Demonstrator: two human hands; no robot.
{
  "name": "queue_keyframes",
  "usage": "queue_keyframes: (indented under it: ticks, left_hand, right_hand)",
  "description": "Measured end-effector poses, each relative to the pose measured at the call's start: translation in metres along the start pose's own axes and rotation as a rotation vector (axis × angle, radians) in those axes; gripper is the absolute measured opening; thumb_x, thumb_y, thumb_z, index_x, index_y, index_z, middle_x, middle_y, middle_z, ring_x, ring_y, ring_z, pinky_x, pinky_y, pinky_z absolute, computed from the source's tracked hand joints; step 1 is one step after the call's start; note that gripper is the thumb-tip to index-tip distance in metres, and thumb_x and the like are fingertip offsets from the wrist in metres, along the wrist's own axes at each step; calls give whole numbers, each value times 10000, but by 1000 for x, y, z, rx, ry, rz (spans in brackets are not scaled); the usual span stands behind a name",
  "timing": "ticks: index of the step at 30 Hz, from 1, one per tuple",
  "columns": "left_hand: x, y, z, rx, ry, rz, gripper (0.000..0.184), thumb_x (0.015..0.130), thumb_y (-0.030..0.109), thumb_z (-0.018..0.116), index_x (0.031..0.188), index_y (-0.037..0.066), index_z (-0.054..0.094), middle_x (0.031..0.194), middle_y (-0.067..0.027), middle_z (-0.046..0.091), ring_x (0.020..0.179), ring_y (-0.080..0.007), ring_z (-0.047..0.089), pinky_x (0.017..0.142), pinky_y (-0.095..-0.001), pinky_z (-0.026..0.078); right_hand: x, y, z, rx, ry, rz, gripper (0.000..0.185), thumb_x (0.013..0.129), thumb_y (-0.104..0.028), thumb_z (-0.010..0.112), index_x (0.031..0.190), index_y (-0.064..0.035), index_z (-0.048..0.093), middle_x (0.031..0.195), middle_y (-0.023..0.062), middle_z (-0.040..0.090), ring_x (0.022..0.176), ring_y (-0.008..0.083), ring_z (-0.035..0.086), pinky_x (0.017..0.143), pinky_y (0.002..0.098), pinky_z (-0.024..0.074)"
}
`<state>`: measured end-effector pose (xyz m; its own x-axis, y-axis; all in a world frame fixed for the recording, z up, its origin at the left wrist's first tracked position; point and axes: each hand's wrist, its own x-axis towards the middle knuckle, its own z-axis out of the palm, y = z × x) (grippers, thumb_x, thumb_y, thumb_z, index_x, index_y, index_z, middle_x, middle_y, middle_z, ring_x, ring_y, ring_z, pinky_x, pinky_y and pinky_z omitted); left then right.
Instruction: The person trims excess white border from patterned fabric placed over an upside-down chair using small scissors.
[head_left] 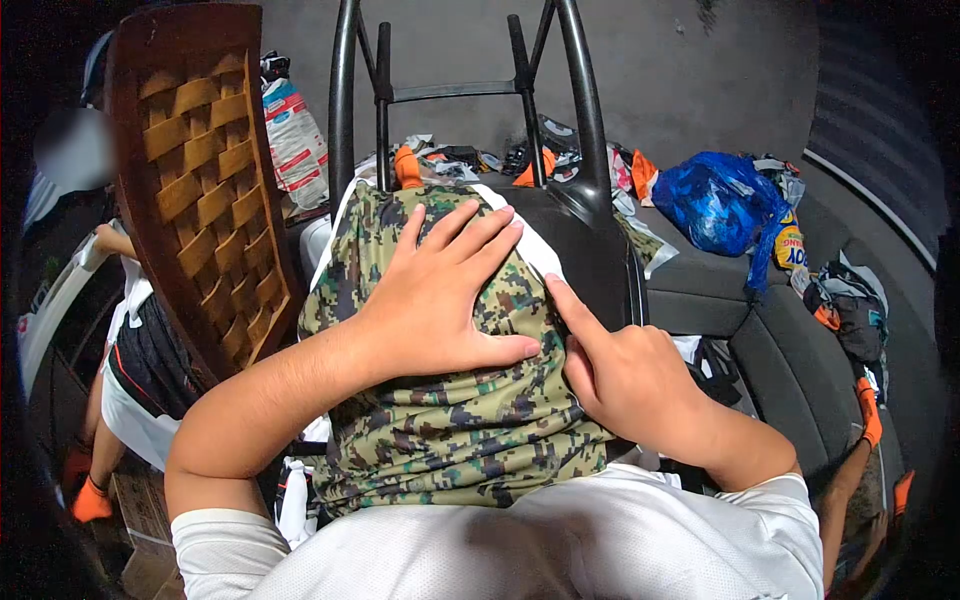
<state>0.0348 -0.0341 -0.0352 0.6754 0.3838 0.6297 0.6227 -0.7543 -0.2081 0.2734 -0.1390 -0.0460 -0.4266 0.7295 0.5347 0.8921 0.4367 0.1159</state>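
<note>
Left hand (450, 285) flat on the camo cloth (430, 420), palm down, fingers fanned away from the wearer, thumb out toward the right hand (625, 375). Right hand sits just beside it, index finger extended along the white strip (525, 235) at the cloth's edge, thumb lower, near the camo; other fingers tucked out of sight, so can't tell if it's pinching fabric. Cloth lies under the left hand, fairly smooth past the fingers, bunched in crosswise folds between the wrists, near end against the wearer's white shirt (420, 560). Black chair (590, 80) is under and beyond both hands: bare seat shows just past the right index, uprights beyond the left fingertips. Woven chair back (210, 200) stands left of the left hand (brown slats, tilted). Beyond it, a red-and-white package (293, 130). Past the right hand, further out: blue plastic bag (705, 205) on a dark grey couch (800, 370). Another person's dark shorts (150, 355) show well left of the left hand.
</note>
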Motion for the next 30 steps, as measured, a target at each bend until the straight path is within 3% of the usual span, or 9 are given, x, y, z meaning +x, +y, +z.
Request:
queue_keyframes:
  ticks: [8,13,17,22,30]
  left_hand:
    - [-1,1,-3,-8,-36,-30,1113,801,707,759,1646,61,429,1726,-124,393,1592,-373,336,1285,-685,176]
    - [0,-2,-4,2,-9,-19,1078,815,682,764,1632,54,449,1706,-127,425,1568,-374,372,1285,-643,218]
    - [10,-24,-4,-172,76,-74,1010,833,699,738,1565,33,535,1629,-143,515,1531,-372,425,1276,-597,260]
    - [6,-33,1,-113,52,-95,976,828,675,757,1554,56,555,1607,-128,545,1504,-359,464,1269,-556,284]
    - [2,-27,3,-53,83,-105,993,817,675,766,1564,61,544,1616,-121,537,1498,-358,469,1259,-587,288]
  right_hand:
    - [2,0,-4,-63,-44,-2,692,962,-109,648,1609,-11,422,683,186,708,482,341,646,463,431,488]
    - [1,1,-5,-66,-40,-5,681,966,-119,641,1605,-15,429,672,200,700,484,348,647,465,433,485]
    - [-2,3,-5,22,4,8,673,964,-113,637,1599,-14,440,659,202,694,482,353,641,475,437,486]
    - [3,-2,-12,16,-45,39,669,959,-102,632,1596,-16,447,669,205,697,494,360,643,489,441,491]
    - [17,-3,-8,-13,-9,-9,665,958,-95,627,1592,-3,448,687,204,708,511,357,655,496,437,494]
